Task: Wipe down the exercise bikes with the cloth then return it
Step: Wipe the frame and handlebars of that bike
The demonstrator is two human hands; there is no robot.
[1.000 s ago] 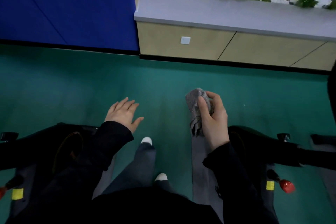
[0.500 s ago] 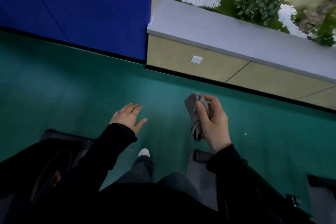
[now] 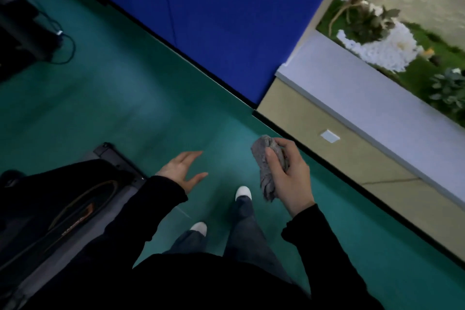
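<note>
A crumpled grey cloth (image 3: 265,167) hangs from my right hand (image 3: 292,178), whose thumb and fingers curl round its upper end at mid-frame above the green floor. My left hand (image 3: 182,170) floats empty to the left of it, fingers spread and relaxed. A black exercise bike (image 3: 63,209) on a grey mat fills the lower left, just beside my left sleeve; only its front housing shows. My two white-toed shoes stand on the floor below the hands.
A blue padded wall (image 3: 214,20) runs diagonally across the top. To the right stands a beige cabinet with a grey ledge (image 3: 364,98) and plants behind it. Black equipment with a cable (image 3: 22,33) sits at the upper left.
The view has swung left and tilted. The right-hand bike has left the frame, and the blue wall and black equipment have come into view. Both hands keep their poses, the cloth still held.
</note>
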